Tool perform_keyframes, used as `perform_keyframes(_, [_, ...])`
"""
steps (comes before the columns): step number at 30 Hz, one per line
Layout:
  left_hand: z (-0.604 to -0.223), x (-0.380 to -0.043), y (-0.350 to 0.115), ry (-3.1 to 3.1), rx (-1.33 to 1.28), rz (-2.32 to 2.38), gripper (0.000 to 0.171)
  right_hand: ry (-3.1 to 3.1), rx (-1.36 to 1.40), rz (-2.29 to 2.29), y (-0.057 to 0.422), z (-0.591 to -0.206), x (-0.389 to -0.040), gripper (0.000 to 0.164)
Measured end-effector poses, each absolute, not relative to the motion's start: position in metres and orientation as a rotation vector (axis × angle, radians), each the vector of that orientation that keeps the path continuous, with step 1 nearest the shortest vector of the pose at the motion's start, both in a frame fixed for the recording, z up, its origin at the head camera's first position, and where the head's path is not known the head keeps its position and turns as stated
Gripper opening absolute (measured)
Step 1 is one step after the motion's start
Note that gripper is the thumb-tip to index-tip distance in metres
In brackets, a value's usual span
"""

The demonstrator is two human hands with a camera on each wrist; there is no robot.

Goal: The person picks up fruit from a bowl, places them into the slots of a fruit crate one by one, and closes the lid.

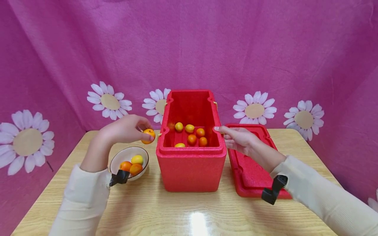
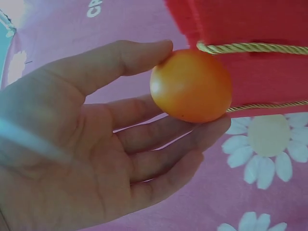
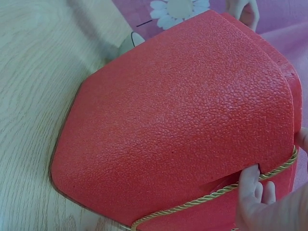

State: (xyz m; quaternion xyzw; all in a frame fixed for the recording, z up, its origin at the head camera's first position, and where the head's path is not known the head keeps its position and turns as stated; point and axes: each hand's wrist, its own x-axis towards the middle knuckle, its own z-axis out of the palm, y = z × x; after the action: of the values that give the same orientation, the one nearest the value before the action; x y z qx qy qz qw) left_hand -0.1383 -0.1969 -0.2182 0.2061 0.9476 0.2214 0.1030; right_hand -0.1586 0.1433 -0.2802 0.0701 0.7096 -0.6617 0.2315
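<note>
Between the thumb and fingertips of my left hand point(image 1: 125, 128) is a smooth, round orange-coloured fruit point(image 2: 191, 85). That hand is raised just left of the red foam box point(image 1: 192, 172), above the bowl. The box stands uncovered with gold rope along its sides; several yellow fruits point(image 1: 178, 127) and orange fruits point(image 1: 192, 139) lie on its floor. My right hand point(image 1: 240, 139) grips the box's right wall, thumb over the rim and fingers against the outer side by the gold rope point(image 3: 192, 202).
A white bowl point(image 1: 117, 159) with a dark rim sits left of the box, holding a yellow fruit point(image 1: 137, 159) and two orange ones. The red lid point(image 1: 257, 173) lies on the wooden table point(image 1: 165, 213) at right, under my right forearm. A pink flowered cloth point(image 1: 192, 46) hangs behind.
</note>
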Motion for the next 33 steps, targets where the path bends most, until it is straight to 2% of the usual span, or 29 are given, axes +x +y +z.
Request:
perform_keyframes(12, [-0.189,-0.143,-0.180,2.768,0.702,0.804,0.025,1.960,0.195,-1.811,0.145,-0.283,-0.158,0.044])
perform_keyframes(20, [-0.174,-0.159,-0.155,2.746,0.817,0.765,0.024,1.956,0.190,-1.816,0.144,-0.284,-0.158,0.044])
perform_keyframes(33, [-0.158,-0.192,-0.111,2.651,0.734,0.808,0.028,1.965,0.186,-1.809,0.143,-0.282,-0.159,0.042])
